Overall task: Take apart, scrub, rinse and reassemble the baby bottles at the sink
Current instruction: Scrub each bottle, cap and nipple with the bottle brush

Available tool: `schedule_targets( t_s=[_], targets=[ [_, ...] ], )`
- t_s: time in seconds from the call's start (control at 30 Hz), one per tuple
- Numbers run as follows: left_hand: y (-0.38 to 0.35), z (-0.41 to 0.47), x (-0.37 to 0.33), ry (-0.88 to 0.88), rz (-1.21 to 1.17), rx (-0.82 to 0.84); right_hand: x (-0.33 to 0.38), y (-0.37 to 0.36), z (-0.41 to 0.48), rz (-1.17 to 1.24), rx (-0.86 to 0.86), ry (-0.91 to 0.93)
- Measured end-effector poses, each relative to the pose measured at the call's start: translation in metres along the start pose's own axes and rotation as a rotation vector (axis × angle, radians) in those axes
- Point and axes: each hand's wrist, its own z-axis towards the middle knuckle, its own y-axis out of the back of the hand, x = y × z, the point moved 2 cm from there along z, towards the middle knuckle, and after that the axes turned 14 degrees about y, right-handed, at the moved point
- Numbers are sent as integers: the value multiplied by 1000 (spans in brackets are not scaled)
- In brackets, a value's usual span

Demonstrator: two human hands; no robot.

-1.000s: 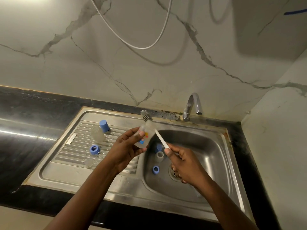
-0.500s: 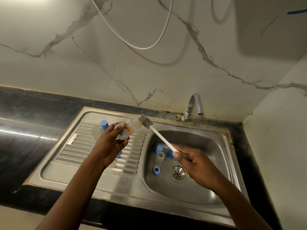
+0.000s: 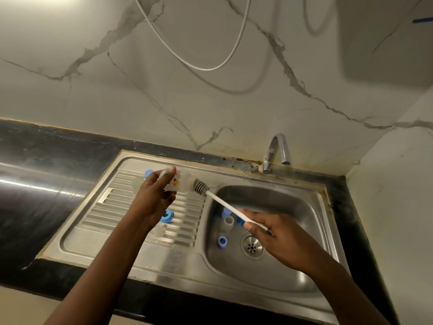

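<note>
Holding the bottle [image 3: 184, 184] level above the drainboard [image 3: 121, 207], my left hand [image 3: 152, 199] grips it with the fingers curled under the body and the thumb pressed along the top. The bottle's mouth points right, toward the basin [image 3: 297, 207].

My right hand [image 3: 283, 240] is closed on the brush [image 3: 222, 202] above the basin, pinching the lower end of the white handle between thumb and fingers. The handle slopes up and to the left. The bristle head lies right at the bottle's mouth; I cannot tell whether its tip is inside.

Surroundings:
- Drainboard: a blue ring [image 3: 167, 216] lies just below the left hand, partly hidden by the wrist. A clear part [image 3: 159, 231] lies just beside the forearm. A blue cap [image 3: 148, 172] shows behind the left fingers.
- Basin: a second ring [image 3: 222, 241] lies left of the drain [image 3: 251, 246]. A clear collar [image 3: 228, 222] and a second cap [image 3: 226, 211] sit together beneath the brush handle. Another blue piece beside them is mostly hidden by the right fingers.
- Rear rim: the tap [image 3: 277, 148] stands well apart from both hands.
- A black bench [image 3: 46, 184] surrounds the sink [image 3: 164, 261]. A white hose [image 3: 206, 68] loops across the marble wall.
</note>
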Motion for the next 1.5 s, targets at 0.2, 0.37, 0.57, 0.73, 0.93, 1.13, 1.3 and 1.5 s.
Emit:
schedule_targets(
  t_s=[0.2,0.37,0.57,0.73,0.93,1.13,1.3,1.5],
  targets=[
    [-14,-1,15,-39,105,26,6,-15,2,-132,141,-35],
    [-16,-2,25,-68,88,-26,10,-25,0,-88,150,-54],
    [-25,-5,32,-100,16,9,14,-43,7,246,98,-120],
    [-30,-3,29,-102,43,22,15,-43,6,518,100,-196],
    [-20,-1,19,-67,88,-20,13,-38,1,359,86,-51],
    [-23,1,23,-40,38,-99,17,-17,-4,-407,126,108],
    [-17,0,30,-53,-57,-227,24,-23,-3,-813,162,263],
    [-24,-6,33,-128,-92,-161,18,-35,6,-299,-29,124]
  ],
)
